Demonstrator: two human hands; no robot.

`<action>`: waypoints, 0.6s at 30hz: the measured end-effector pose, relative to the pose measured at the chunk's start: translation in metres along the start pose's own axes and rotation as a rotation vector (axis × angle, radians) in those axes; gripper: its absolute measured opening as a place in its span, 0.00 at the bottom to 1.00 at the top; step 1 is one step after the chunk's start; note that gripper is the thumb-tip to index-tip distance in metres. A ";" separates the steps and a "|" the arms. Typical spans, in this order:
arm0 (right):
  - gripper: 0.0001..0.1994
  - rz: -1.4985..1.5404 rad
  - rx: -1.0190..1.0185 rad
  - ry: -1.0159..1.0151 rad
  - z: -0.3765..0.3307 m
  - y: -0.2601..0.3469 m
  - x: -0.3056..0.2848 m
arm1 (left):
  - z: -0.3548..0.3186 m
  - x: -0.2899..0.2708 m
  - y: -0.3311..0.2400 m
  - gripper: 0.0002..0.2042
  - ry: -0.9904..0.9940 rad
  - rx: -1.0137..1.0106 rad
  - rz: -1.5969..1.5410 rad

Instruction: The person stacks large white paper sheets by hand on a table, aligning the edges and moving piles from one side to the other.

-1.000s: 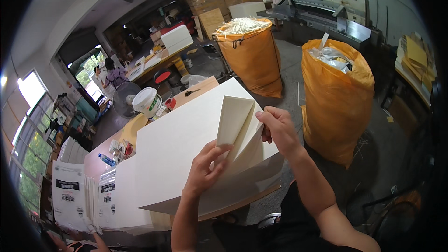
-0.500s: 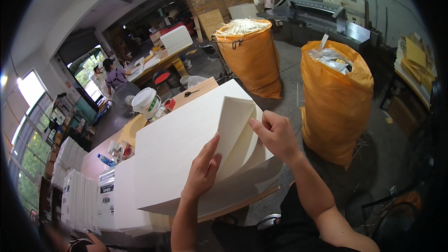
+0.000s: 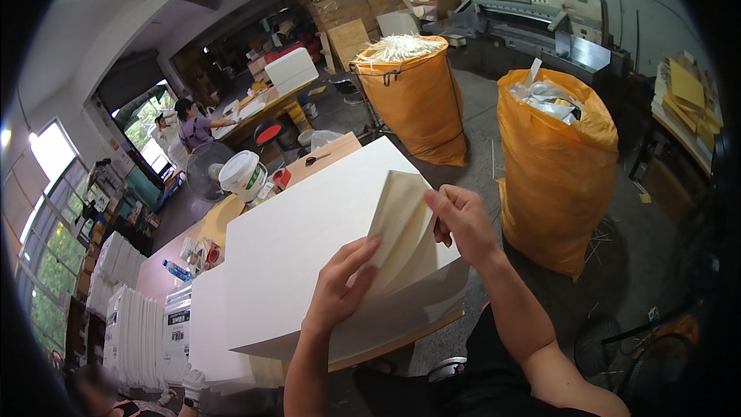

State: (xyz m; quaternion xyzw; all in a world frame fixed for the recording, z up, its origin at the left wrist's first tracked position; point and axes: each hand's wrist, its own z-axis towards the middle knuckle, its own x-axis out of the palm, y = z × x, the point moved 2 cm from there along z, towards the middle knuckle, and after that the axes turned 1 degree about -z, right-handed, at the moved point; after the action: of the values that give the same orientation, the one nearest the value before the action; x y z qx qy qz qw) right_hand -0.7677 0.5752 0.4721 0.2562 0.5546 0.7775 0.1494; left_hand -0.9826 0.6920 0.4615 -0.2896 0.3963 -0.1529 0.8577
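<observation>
A thin bundle of off-white paper sheets [image 3: 397, 220] is raised at a slant, its sheets bowed and partly fanned apart. Its lower left edge is gripped by my left hand [image 3: 343, 278], with some fingertips hidden against the paper. Near the upper right edge, my right hand [image 3: 461, 220] pinches the sheets between thumb and curled fingers. Beneath the bundle lies a tall stack of large white sheets [image 3: 297, 239] on the table.
Beyond the stack are scissors [image 3: 315, 160], a white bucket [image 3: 242, 173] and a blue bottle [image 3: 176, 269]. Two orange sacks [image 3: 417, 100] [image 3: 556, 177] of scrap stand on the floor ahead. At lower left, another person's gloved hand [image 3: 193, 382] is near wrapped paper stacks [image 3: 139, 332].
The bundle has shifted slightly right, and its sheets bow differently. My left hand has moved a little right along with it. A co-worker's gloved hand has come into view at lower left.
</observation>
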 end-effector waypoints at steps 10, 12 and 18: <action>0.18 0.220 0.025 0.006 0.004 -0.014 -0.003 | 0.005 0.003 -0.011 0.31 0.087 0.089 0.074; 0.18 0.206 0.026 0.006 0.002 -0.015 -0.003 | 0.003 0.002 -0.007 0.32 0.073 0.057 0.068; 0.19 -0.621 -0.495 -0.457 -0.030 -0.018 -0.018 | 0.002 -0.001 -0.001 0.33 0.045 0.019 0.017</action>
State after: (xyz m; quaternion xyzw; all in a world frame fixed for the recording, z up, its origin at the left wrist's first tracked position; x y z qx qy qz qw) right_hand -0.7703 0.5485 0.4438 0.1991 0.3556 0.7285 0.5507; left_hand -0.9812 0.6923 0.4636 -0.2748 0.4164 -0.1559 0.8525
